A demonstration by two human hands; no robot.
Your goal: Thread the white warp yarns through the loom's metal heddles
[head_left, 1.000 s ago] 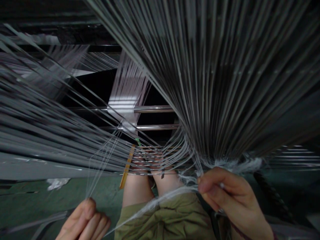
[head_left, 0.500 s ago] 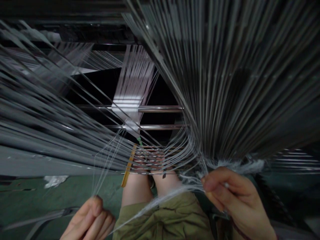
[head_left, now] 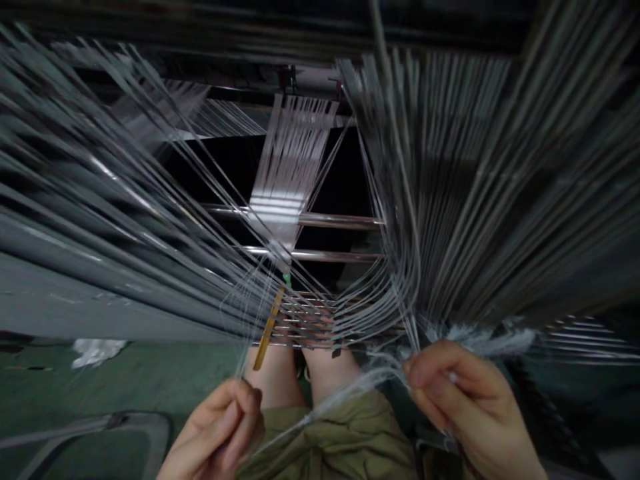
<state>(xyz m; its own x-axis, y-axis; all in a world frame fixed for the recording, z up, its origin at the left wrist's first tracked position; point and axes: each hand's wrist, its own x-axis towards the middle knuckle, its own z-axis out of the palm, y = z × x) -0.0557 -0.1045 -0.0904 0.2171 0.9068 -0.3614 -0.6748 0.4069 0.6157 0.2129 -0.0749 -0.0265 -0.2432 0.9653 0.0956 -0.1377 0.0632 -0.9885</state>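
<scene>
My left hand (head_left: pixel 223 423) is closed in a pinch on a few fine threads that run up toward the two metal rods. At the lower right my right hand (head_left: pixel 460 400) pinches another group of pale threads, coming down from the thread sheet (head_left: pixel 450 187) on the right. A loose whitish thread bundle (head_left: pixel 345 393) stretches across my lap between the two hands. Between and beyond them, a row of thin metal bars (head_left: pixel 310 320) with a yellow strip (head_left: pixel 269 327) at its left end has threads lying over and through it.
A band of white threads (head_left: pixel 287 160) comes down over two shiny rods (head_left: pixel 345 220) behind the bars. More threads (head_left: pixel 125 193) slant in from the left. Frayed thread ends (head_left: pixel 490 337) lie beyond my right hand. White scrap (head_left: pixel 97 351) and a grey metal frame (head_left: pixel 145 427) are at lower left.
My left hand has moved right and slightly up, and its threads now hang slacker. My right hand stays almost in place, still pinching. The view has shifted a little.
</scene>
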